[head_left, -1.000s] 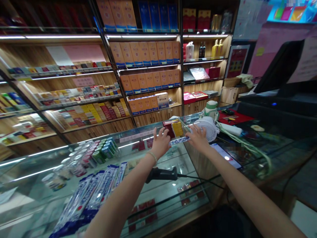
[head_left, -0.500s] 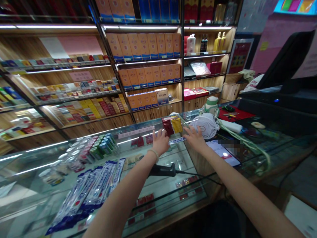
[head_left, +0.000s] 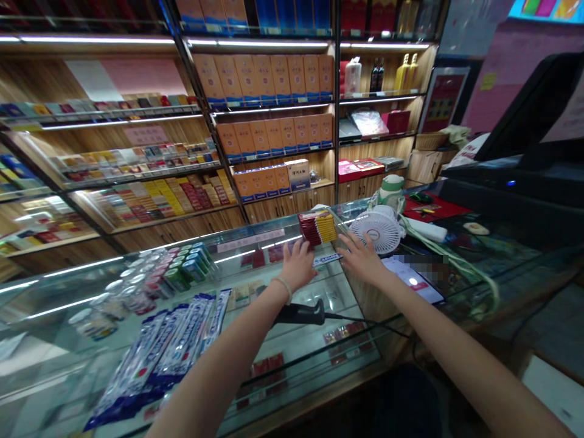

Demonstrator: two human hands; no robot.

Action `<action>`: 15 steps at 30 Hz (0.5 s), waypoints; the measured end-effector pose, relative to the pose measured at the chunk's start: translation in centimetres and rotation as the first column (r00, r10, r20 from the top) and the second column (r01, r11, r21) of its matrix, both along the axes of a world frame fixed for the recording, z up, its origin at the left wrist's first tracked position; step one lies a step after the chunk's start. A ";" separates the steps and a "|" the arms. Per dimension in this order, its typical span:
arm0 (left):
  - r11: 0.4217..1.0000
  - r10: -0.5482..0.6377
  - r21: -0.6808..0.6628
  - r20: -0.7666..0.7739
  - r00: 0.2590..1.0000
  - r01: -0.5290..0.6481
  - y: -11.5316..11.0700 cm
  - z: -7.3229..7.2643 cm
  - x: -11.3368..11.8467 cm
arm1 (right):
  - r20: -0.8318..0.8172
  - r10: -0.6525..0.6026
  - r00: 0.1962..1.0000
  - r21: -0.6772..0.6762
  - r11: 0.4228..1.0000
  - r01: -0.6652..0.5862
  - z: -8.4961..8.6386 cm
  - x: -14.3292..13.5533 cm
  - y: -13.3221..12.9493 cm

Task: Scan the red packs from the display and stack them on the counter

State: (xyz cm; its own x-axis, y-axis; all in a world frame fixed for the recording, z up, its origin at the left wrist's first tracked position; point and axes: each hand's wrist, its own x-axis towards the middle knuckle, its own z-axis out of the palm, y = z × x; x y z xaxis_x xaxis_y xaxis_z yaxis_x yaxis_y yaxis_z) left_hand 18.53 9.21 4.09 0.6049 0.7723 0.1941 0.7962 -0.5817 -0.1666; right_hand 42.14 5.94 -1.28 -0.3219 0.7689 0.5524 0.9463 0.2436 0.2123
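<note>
My left hand [head_left: 297, 265], with a band on its wrist, is over the glass counter [head_left: 255, 316], fingers spread. My right hand [head_left: 362, 260] is opposite it, also with spread fingers, close to a white fan [head_left: 376, 232]. Between the two hands lies a narrow blue-and-white packet [head_left: 327, 260]; whether the fingertips touch it I cannot tell. Just beyond stands a stack of thin red and yellow packs [head_left: 318, 227]. Under my left wrist sits a black handheld scanner [head_left: 303, 313], its cable running right.
Several long blue-and-white packets [head_left: 168, 347] lie at the left, beside rows of small jars and tins [head_left: 182, 267]. To the right are a tablet [head_left: 413, 280], a green-and-white bottle [head_left: 391, 191] and a dark monitor [head_left: 529, 109]. Stocked shelves [head_left: 274, 146] line the back.
Both hands stay in nearly the same place, with only slight finger movement. The left thumb stands out a little more from its fingers now. The view has shifted slightly.
</note>
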 end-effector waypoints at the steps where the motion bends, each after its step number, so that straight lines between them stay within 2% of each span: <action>1: 1.000 -0.008 0.000 -0.003 1.000 0.008 -0.3 0.0 -0.1 | 0.002 0.007 1.000 0.006 1.000 -0.007 0.1 -0.1 -0.4; 7: 0.999 -0.036 -0.021 -0.026 0.999 0.035 -1.7 -0.6 -0.4 | 0.016 0.001 1.000 -0.005 1.000 -0.001 0.0 -0.2 -2.2; 15: 0.997 -0.014 -0.074 -0.058 0.998 0.009 -0.9 -1.1 0.0 | 0.007 -0.032 0.999 -0.016 0.999 0.033 -0.7 -0.2 -1.4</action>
State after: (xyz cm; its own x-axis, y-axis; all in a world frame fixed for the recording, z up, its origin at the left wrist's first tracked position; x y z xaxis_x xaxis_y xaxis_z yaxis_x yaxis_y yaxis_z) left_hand 18.50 8.33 2.96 0.6224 0.7761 0.1012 0.7795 -0.6030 -0.1694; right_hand 41.99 4.52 -1.98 -0.3004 0.7878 0.5377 0.9523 0.2163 0.2151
